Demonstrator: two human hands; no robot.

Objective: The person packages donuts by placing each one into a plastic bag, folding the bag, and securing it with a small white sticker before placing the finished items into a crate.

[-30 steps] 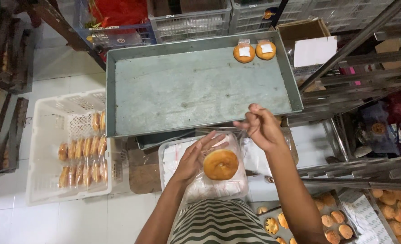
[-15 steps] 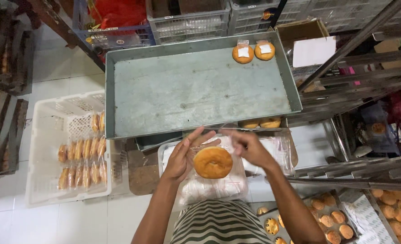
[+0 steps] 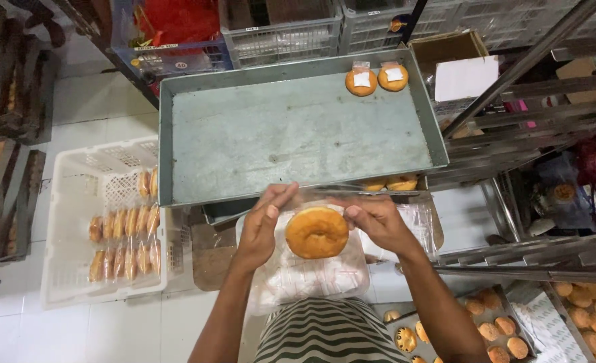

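Holding a round golden bun (image 3: pixel 316 232) in a clear plastic bag (image 3: pixel 325 208) between both hands, just below the near rim of a big grey metal tray (image 3: pixel 291 134). Left hand (image 3: pixel 263 225) flat against the bag's left side, fingers (image 3: pixel 275 199) stretched upward and close together, tips almost level with the tray's edge. Right hand (image 3: pixel 377 220) curled on the bag's right side, fingers (image 3: pixel 355 212) pinching the plastic near the bun's top. Directly beneath, a stack of white packets (image 3: pixel 304 279) in a shallow holder, above a striped shirt (image 3: pixel 328 336). Wide bare floor of the tray open ahead, with only two bagged buns (image 3: pixel 377 78) sitting side by side in the far right corner, touching the back wall. Peeking out under the tray's near right edge, two more buns (image 3: pixel 388 182). Off to the left, well apart, a white plastic crate (image 3: pixel 76 202) on the pale tiled floor with bagged buns (image 3: pixel 126 232) standing in rows. Crowded on the right by slanting metal rack bars (image 3: pixel 526 64), and lower right by trays of small pastries (image 3: pixel 493 326).
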